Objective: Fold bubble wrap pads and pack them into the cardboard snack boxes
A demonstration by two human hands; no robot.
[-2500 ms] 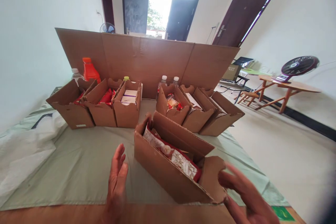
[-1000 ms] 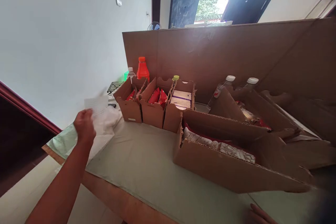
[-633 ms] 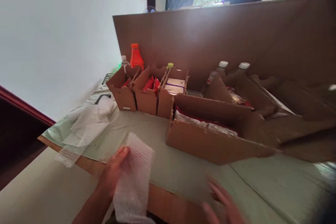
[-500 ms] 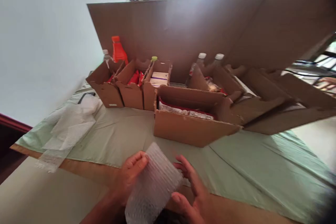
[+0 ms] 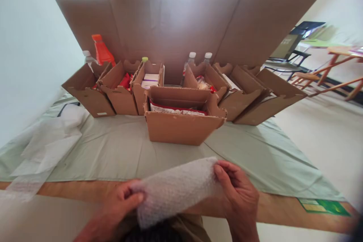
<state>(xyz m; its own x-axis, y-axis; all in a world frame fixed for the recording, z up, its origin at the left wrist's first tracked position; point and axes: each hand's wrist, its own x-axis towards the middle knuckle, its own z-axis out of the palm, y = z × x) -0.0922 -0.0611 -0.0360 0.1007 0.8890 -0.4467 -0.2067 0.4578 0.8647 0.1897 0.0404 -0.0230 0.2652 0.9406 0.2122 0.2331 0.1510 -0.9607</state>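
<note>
A translucent piece of bubble wrap (image 5: 178, 189) is stretched between my two hands in front of the table's near edge. My left hand (image 5: 124, 200) pinches its left end between thumb and fingers. At the upper right corner, my right hand (image 5: 236, 189) grips the other end, thumb on top. Just beyond the wrap stands an open cardboard box (image 5: 181, 128) with a red-edged plastic packet (image 5: 177, 110) inside. Neither hand touches that box.
More bubble wrap (image 5: 48, 143) lies crumpled at the left over a dark flat object (image 5: 68, 107). Several cardboard bins (image 5: 119, 98) hold packets and cartons. Behind them are an orange bottle (image 5: 102, 51), white-capped bottles (image 5: 190, 62) and a tall cardboard panel (image 5: 176, 26). A green cloth (image 5: 113, 155) covers the table.
My right hand was open beside the bubble wrap and now grips its right end. The wrap has turned from slanting upright to lying across. The view has swung right.
</note>
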